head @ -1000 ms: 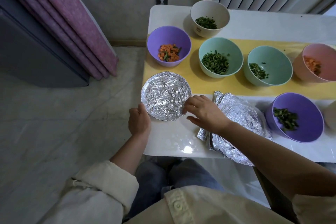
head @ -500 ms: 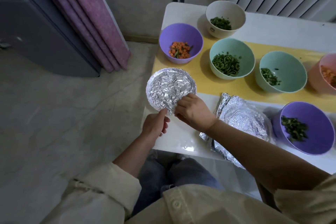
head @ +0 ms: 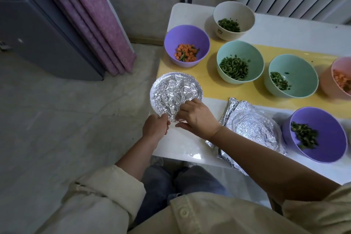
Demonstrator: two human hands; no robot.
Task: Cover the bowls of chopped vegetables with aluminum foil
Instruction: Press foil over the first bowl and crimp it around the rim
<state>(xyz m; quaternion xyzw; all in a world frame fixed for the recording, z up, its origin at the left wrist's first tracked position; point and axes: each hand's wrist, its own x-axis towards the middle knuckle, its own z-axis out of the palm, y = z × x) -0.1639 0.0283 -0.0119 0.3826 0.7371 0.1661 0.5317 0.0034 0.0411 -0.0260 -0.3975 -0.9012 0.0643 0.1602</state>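
Note:
A foil-covered bowl (head: 173,91) sits at the table's near left corner. My left hand (head: 155,128) pinches the foil at its near rim. My right hand (head: 197,118) curls its fingers over the rim just to the right, pressing the foil there. A stack of crumpled foil sheets (head: 250,125) lies to the right, partly under my right forearm. Open bowls stand around: a purple bowl with carrot cubes (head: 187,45), a cream bowl with greens (head: 233,20), two teal bowls (head: 240,61) (head: 293,76), a pink bowl (head: 340,76) and a purple bowl with greens (head: 317,135).
The white table (head: 284,32) carries a yellow runner (head: 212,81) under the middle bowls. The covered bowl overhangs the table's left edge slightly. Left of the table are bare floor, a purple folded mat (head: 91,15) and a dark cabinet (head: 38,30).
My left hand moved from the bowl's left side to its near rim and now pinches the foil. My right hand slid down the rim towards it. The view shifted left.

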